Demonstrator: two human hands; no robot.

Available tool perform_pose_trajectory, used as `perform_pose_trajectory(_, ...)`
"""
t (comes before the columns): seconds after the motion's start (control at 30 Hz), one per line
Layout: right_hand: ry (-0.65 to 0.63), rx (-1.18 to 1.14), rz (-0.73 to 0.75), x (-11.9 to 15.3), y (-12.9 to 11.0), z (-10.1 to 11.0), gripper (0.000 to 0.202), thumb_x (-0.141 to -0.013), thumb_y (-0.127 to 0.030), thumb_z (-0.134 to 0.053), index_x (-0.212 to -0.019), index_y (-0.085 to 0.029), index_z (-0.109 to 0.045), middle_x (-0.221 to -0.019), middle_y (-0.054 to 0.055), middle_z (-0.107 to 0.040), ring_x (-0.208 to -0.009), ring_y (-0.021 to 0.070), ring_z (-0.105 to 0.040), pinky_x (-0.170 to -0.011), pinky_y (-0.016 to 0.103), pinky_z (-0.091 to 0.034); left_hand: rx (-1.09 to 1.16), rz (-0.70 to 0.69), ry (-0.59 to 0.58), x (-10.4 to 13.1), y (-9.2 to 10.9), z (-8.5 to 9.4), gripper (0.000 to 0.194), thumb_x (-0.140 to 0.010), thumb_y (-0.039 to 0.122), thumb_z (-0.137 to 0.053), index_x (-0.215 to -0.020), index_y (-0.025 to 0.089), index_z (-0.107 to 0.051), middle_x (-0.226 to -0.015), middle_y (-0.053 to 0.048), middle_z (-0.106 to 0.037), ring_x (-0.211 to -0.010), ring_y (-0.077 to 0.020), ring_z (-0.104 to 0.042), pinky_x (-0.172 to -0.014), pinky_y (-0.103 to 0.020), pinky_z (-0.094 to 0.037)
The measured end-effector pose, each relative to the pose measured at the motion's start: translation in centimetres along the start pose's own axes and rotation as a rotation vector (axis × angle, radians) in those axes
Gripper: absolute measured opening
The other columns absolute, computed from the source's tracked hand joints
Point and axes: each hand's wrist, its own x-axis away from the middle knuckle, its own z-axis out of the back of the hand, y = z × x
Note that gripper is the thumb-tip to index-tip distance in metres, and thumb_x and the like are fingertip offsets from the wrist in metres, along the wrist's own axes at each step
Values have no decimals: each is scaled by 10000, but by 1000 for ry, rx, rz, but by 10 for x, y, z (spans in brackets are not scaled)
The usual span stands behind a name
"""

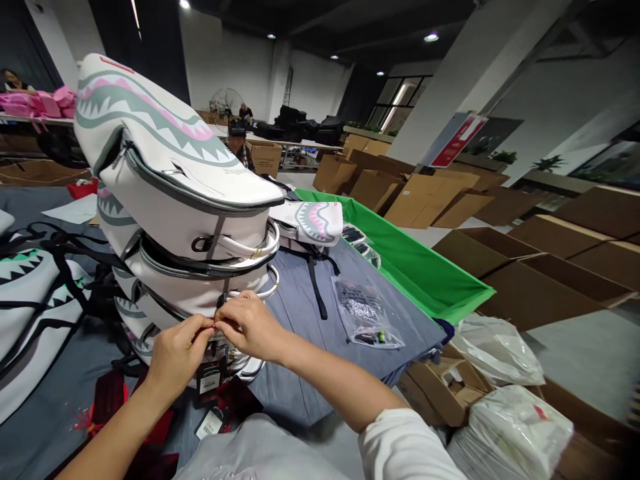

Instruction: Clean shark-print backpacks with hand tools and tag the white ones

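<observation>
My left hand [177,350] and my right hand [250,323] meet in front of a stack of white backpacks, both closed in a fingertip pinch. Between the fingertips is a thin tag string, mostly hidden by the fingers. Just below hangs a black hang tag [210,379] with a white barcode label. The top backpack [195,213] bears a grey and pink shark-teeth print and a white looped handle [250,250]. A second barcode label [209,424] lies lower, near my lap. To the left is a bunch of dark red tags [107,400] with red strings.
More white backpacks [35,333] with black straps lie at left. A smaller white bag [315,223] and a clear plastic pouch [367,313] rest on the grey cloth. Beyond are a green fabric bin [425,267], cardboard boxes [530,267] and white plastic bags [510,433]. Other people sit far back.
</observation>
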Motion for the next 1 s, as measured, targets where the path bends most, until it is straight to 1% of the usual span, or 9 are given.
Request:
perform_pose_trajectory(0.07,15,-17,-12,1,1,0,95,-897,-157,-599,-808,-188,-586,-743,-19,-672,-698,127,-577,-808,303,-338,-11,29,23,-1,3,0,126,-906,266,-557,-826,215,-639,-728,32,-725,-625,-140,-686,-564,-218,-452)
perform_pose_trajectory(0.2,38,-32,-12,3,1,-1,94,-899,-160,-603,-810,-185,-588,-757,-3,-675,-715,137,-577,-794,305,-340,16,-8,-76,-3,6,0,192,-935,199,-483,-961,224,-672,-775,23,-743,-614,-122,-677,-570,-208,-444)
perform_pose_trajectory(0.33,80,-86,-20,3,0,-1,89,-901,-148,-599,-821,-186,-589,-766,-7,-677,-703,133,-563,-797,308,-352,-27,68,66,-4,8,0,117,-898,243,-572,-809,208,-639,-693,26,-708,-570,-127,-644,-548,-221,-420)
perform_pose_trajectory(0.4,113,-117,-44,3,-1,-2,91,-915,-172,-593,-827,-194,-594,-770,-7,-676,-707,136,-558,-801,307,-364,61,80,11,-4,8,0,81,-900,242,-570,-876,212,-640,-760,21,-725,-639,-130,-671,-592,-215,-452)
perform_pose_trajectory(0.47,140,-137,-67,3,-2,-2,67,-914,-190,-596,-848,-201,-598,-776,-2,-672,-721,147,-560,-793,305,-377,139,59,-80,-5,7,0,140,-923,206,-517,-941,219,-655,-808,16,-735,-676,-121,-680,-623,-208,-465)
perform_pose_trajectory(0.63,164,-224,-92,4,-1,-4,72,-919,-221,-587,-848,-209,-589,-789,2,-657,-727,149,-560,-767,303,-397,125,139,18,-4,6,1,72,-884,197,-586,-834,208,-638,-722,28,-702,-625,-116,-636,-598,-212,-436)
perform_pose_trajectory(0.77,149,-288,-115,3,-1,-3,68,-923,-224,-570,-858,-212,-585,-788,1,-636,-719,145,-555,-719,292,-408,251,86,-115,-4,7,2,145,-923,179,-523,-930,216,-663,-789,18,-721,-684,-116,-658,-644,-213,-459)
perform_pose_trajectory(0.9,135,-386,-126,3,-1,-3,76,-921,-212,-543,-857,-212,-583,-779,1,-620,-716,141,-567,-686,275,-429,210,151,-1,-5,8,1,66,-868,165,-602,-832,200,-645,-769,21,-709,-680,-117,-639,-646,-216,-440)
perform_pose_trajectory(1.0,149,-414,-144,2,-2,-3,78,-917,-216,-544,-848,-218,-578,-770,-6,-621,-713,138,-572,-683,269,-439,292,125,-128,-6,9,1,79,-886,164,-586,-874,205,-652,-772,35,-699,-665,-100,-613,-639,-205,-424)
